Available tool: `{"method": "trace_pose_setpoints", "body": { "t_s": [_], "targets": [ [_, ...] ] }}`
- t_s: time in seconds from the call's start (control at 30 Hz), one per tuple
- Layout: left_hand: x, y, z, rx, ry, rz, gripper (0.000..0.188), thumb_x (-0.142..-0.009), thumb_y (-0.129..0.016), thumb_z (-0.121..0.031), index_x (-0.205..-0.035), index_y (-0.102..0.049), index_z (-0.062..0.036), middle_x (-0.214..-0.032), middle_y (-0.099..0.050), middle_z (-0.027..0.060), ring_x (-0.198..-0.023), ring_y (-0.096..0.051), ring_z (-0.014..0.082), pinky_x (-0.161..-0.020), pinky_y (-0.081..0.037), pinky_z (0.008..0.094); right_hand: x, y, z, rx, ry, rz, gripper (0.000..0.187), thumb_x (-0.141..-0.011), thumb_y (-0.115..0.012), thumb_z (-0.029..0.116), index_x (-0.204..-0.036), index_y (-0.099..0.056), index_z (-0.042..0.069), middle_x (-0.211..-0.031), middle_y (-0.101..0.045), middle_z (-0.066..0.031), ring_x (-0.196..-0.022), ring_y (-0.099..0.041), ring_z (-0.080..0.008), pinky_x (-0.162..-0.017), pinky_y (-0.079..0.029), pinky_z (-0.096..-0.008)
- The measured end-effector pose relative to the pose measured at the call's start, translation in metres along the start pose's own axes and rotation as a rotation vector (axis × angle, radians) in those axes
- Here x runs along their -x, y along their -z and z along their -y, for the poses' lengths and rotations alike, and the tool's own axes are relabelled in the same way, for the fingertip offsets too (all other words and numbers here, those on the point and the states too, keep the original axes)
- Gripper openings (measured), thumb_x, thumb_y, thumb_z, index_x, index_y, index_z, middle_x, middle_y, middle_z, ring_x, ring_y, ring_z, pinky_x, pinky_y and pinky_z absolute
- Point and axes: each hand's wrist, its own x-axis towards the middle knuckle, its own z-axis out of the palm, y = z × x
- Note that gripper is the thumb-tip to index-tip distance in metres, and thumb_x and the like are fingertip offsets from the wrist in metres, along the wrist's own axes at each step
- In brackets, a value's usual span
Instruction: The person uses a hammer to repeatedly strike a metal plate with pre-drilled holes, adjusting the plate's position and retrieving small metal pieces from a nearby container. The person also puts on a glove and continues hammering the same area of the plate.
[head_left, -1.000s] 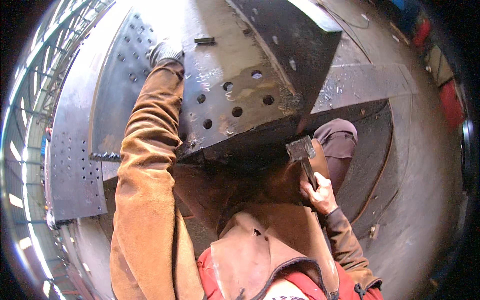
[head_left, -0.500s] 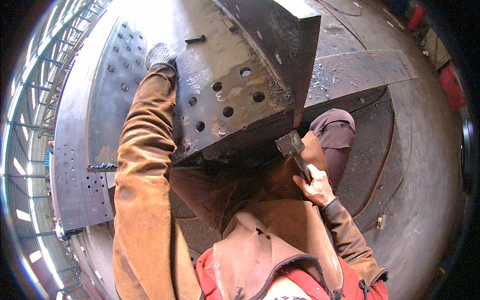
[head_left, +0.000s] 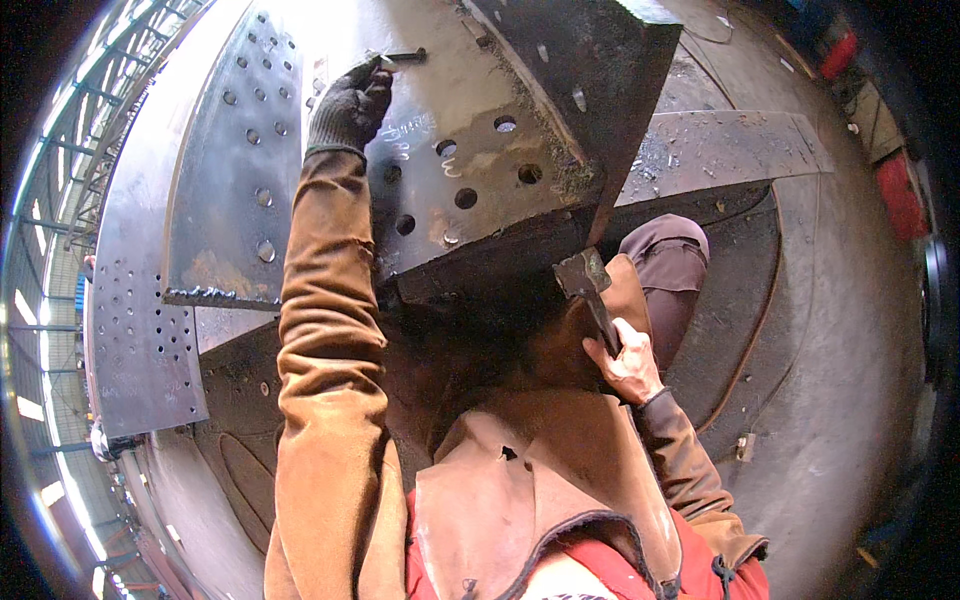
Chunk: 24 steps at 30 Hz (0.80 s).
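Observation:
My left hand (head_left: 349, 104), in a dark work glove, reaches up onto a large steel plate (head_left: 470, 140) drilled with round holes and pinches a small whitish stick against its surface, beside white scribbled marks. My right hand (head_left: 627, 362), bare, grips the handle of a hammer (head_left: 588, 287) whose head sits just below the lower edge of the plate. Both arms wear brown leather sleeves, and a leather apron (head_left: 545, 480) covers my chest. My knee (head_left: 665, 250) shows behind the hammer.
A thick dark steel rib (head_left: 600, 60) stands up from the plate at upper right. Another perforated plate (head_left: 135, 330) lies to the left, with a weld bead along one edge. Curved steel flooring (head_left: 830, 330) spreads right; red containers (head_left: 900, 190) stand at the far right.
The view has shifted and the plate looks closer. My left hand stays high on the plate. The hammer in my right hand has risen slightly toward the plate's lower edge.

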Motion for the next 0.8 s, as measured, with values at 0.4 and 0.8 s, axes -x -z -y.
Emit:
{"method": "trace_pose_setpoints", "body": {
  "t_s": [0.4,0.8],
  "targets": [
    [0.071,-0.115,-0.053,0.106,0.19,-0.297,0.028,-0.089,-0.076,-0.009,-0.111,-0.071,0.0071,-0.091,-0.074,0.0125,-0.072,-0.07,0.016,-0.062,-0.056,0.0269,0.001,0.0,0.006,0.065,0.01,0.003,0.03,-0.092,-0.071,0.025,-0.092,-0.058,-0.002,-0.065,-0.055,-0.0136,-0.059,-0.047,-0.0144,-0.056,-0.043,-0.0356],
    [0.076,-0.121,-0.053,0.267,0.187,-0.276,0.027,-0.09,-0.075,-0.007,-0.113,-0.068,0.0073,-0.09,-0.072,0.0125,-0.069,-0.07,0.021,-0.06,-0.06,0.0334,-0.05,0.007,0.12,-0.076,0.202,-0.096,0.017,-0.096,-0.069,0.015,-0.1,-0.059,0.002,-0.068,-0.059,-0.0097,-0.057,-0.056,-0.0249,-0.057,-0.046,-0.0368]
  ]
}}
